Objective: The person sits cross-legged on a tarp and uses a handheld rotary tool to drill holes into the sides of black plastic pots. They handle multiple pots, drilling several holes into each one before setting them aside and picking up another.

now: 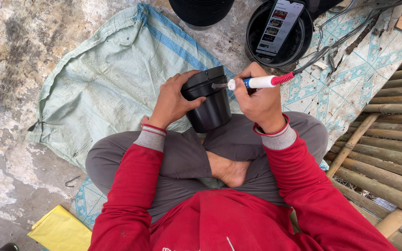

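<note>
Landmark: the black plastic pot (208,100), held above the person's crossed legs, in front of the bare foot (226,169).
Pot's look: matt black, round, tapering toward its base, with a thicker rim band at the top; it is tilted, rim toward the upper left.
Left hand (170,102): on the pot's left side, fingers curled over the rim and thumb pressed against the wall, gripping it.
Right hand (257,100): just right of the pot, fingers wrapped tight around a soldering iron (257,82).
Soldering iron: white body with blue band and red end; its metal tip touches the pot's rim band.
Cord (345,39): runs from the iron up and right, away from the pot.
Phone (280,23): beyond the pot, screen lit, lying in a black round tray (257,46).
Sack (112,79): pale green woven, spread left of the pot.
</note>
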Demonstrator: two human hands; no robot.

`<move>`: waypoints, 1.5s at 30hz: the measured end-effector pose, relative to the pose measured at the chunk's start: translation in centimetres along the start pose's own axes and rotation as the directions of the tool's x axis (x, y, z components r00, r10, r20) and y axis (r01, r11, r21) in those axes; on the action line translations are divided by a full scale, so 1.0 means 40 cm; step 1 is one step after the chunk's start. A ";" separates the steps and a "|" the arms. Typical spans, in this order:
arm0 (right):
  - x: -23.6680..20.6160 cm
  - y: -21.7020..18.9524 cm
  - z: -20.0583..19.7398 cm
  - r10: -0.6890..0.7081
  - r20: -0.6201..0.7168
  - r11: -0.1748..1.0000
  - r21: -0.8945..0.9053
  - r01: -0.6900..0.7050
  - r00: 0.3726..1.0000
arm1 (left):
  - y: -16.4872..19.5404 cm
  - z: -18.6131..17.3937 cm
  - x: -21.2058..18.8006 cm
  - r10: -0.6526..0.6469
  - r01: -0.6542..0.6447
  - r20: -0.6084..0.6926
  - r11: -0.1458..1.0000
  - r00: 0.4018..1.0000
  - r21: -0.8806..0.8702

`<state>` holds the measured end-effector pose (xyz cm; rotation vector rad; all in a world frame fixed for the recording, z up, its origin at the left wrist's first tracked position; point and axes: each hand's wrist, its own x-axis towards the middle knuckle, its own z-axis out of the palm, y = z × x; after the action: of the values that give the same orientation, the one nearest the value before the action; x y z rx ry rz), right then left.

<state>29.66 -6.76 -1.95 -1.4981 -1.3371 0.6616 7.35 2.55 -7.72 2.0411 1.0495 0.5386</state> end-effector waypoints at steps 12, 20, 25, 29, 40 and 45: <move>0.003 -0.012 0.012 0.014 0.013 0.998 -0.055 -0.013 1.000 | -0.001 0.009 -0.002 0.005 -0.005 0.007 0.999 1.000 0.033; -0.001 -0.009 0.024 -0.024 0.004 0.997 -0.075 0.024 1.000 | 0.005 0.003 -0.003 -0.031 0.030 0.015 0.999 0.999 0.011; -0.003 -0.004 0.026 -0.029 0.000 0.997 -0.074 0.029 1.000 | 0.012 0.000 -0.002 -0.010 0.010 0.004 1.000 1.000 0.016; -0.005 -0.004 0.028 -0.040 0.001 0.997 -0.073 0.040 0.999 | 0.026 -0.006 -0.001 -0.037 0.037 0.016 0.999 0.999 0.019; -0.009 -0.004 0.044 -0.101 -0.002 0.991 -0.091 0.100 0.995 | 0.044 -0.021 -0.003 -0.006 0.006 -0.002 1.000 1.000 0.009; -0.014 -0.037 0.037 -0.099 0.015 0.992 -0.071 0.100 0.995 | 0.061 -0.029 -0.008 0.010 -0.010 -0.026 1.000 1.000 -0.006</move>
<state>27.60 -6.96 -1.27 -1.4761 -1.4480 0.5646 7.62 1.88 -5.07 2.0404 1.0519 0.5740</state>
